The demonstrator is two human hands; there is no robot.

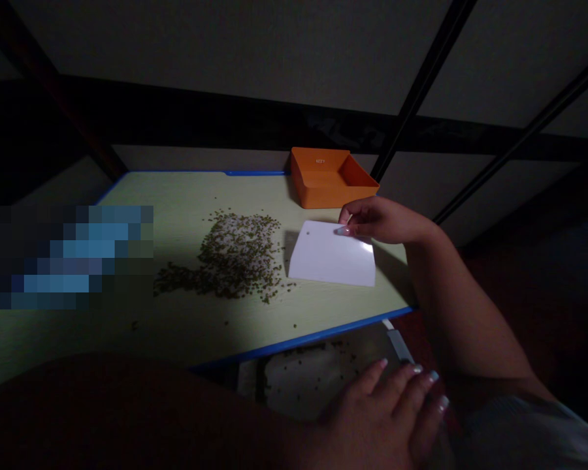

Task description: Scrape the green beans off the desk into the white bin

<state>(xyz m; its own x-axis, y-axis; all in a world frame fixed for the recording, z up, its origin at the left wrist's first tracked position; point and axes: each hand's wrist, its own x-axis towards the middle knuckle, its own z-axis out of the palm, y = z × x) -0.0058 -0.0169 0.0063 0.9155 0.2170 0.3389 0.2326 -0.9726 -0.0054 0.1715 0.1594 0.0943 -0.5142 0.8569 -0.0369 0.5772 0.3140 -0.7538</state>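
Note:
My right hand point(379, 219) pinches the upper edge of a white plastic dough scraper point(330, 258) between thumb and fingers. The scraper is tilted over the table, just right of a spread pile of small grains point(240, 254), dark green mixed with whitish ones. A narrower trail of the dark grains runs left from the pile. Nearer to me, my left hand point(387, 411) is held below the table's front edge with its fingers stretched out and nothing in them.
The pale yellow-green table point(176, 333) has a blue rim. An orange open-fronted box point(333, 189) stands at its back right. Below the front edge is a light surface point(298, 385) scattered with dark grains. A blurred-out patch point(78, 254) covers the left. Panelled doors stand behind.

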